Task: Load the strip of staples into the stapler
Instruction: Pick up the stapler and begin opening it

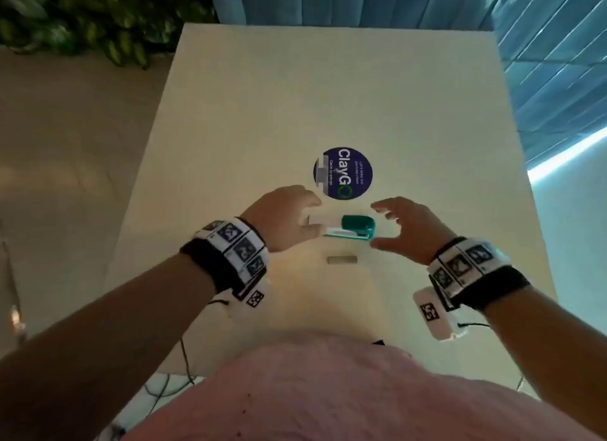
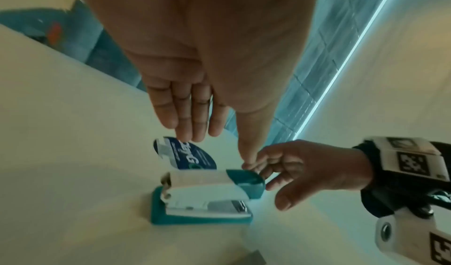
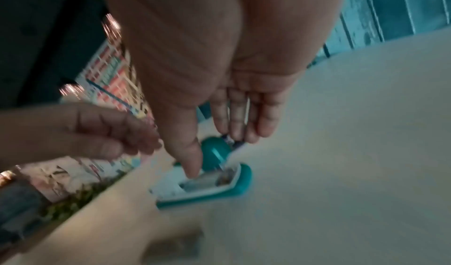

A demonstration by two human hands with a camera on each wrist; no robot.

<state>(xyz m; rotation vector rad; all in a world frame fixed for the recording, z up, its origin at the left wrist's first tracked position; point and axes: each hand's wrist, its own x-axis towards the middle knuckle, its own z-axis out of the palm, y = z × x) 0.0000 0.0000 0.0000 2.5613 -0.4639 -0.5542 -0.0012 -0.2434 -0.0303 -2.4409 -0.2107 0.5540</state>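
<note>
A small teal and white stapler (image 1: pixel 353 231) lies on the cream table (image 1: pixel 328 96), its teal cap end toward my right hand. In the left wrist view the stapler (image 2: pixel 207 194) shows its white top lifted a little off the metal magazine. My left hand (image 1: pixel 312 217) hovers at its left end, fingers straight (image 2: pixel 192 122), holding nothing. My right hand (image 1: pixel 386 225) is spread around the cap end, thumb low and fingers above; in the blurred right wrist view its thumb (image 3: pixel 192 165) overlaps the white part. The staple strip (image 1: pixel 341 260) lies loose on the table just in front of the stapler.
A round blue sticker (image 1: pixel 343 173) sits on the table just beyond the stapler. Blue curtains (image 1: pixel 377 4) hang behind the far edge and green plants (image 1: pixel 98 23) stand at the back left. Cables (image 1: pixel 184 358) trail off the near edge by my body.
</note>
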